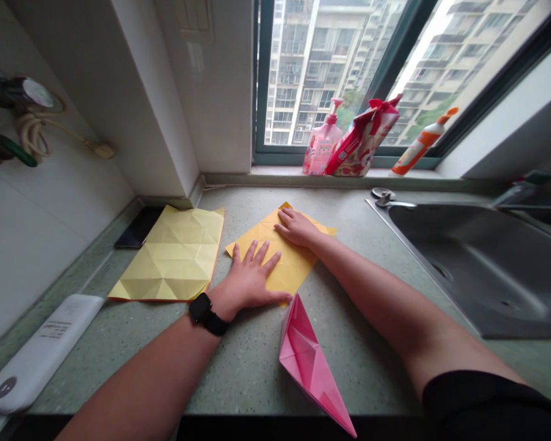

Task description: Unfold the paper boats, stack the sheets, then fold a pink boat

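My left hand (250, 275) lies flat with spread fingers on a folded sheet of yellow-orange paper (294, 263). My right hand (296, 228) rests on the upper part of the same sheet, its fingers pressing down. To the left, a larger pale yellow sheet (169, 257) lies unfolded, marked with many creases. A pink paper boat (307, 361) lies on its side on the speckled green countertop (252, 361), just below my hands and touching neither.
A white power bank (41, 352) lies near the left wall, and a dark phone (138, 228) is partly under the pale sheet. A steel sink (477, 269) is on the right. A pink pump bottle (322, 147), red-and-white bag (362, 138) and orange-capped tube (422, 142) stand on the windowsill.
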Demonstrator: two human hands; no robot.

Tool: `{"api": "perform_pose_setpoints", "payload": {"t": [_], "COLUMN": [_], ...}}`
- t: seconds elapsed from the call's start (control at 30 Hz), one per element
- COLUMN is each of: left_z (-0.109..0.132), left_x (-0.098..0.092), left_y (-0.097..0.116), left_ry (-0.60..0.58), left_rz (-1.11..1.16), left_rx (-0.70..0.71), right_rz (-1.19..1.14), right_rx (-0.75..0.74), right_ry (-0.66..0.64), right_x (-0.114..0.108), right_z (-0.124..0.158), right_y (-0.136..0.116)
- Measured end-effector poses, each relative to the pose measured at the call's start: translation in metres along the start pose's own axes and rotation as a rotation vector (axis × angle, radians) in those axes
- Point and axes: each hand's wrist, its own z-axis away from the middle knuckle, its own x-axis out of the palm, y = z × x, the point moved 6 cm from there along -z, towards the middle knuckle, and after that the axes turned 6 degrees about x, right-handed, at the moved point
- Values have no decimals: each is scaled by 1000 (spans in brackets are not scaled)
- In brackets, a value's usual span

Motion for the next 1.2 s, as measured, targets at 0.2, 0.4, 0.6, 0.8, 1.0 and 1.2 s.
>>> {"api": "perform_pose_setpoints", "payload": {"t": [0.2, 0.4, 0.6, 0.8, 1.0, 1.2], "left_z": [0, -1, -2, -4, -6, -5], "left_x": [1, 3, 3, 1, 6, 7], "left_y": [-1, -2, -2, -3, -6, -7], "left_ry": [23, 44, 74, 83, 56, 70], "left_rz": [18, 2, 3, 23, -4, -3], "left_rx": [3, -12, -21, -41, -60, -67], "right_rz": [59, -21, -218, -237, -121, 1], "right_rx": [110, 270, -207, -386, -295, -70], "right_ry": [-90, 46, 78, -97, -108, -142], "right_x": [9, -12, -16, 14, 14, 5], "right_z": [-27, -30, 13, 58, 49, 20], "right_y": [22, 46, -27, -76, -60, -6]}}
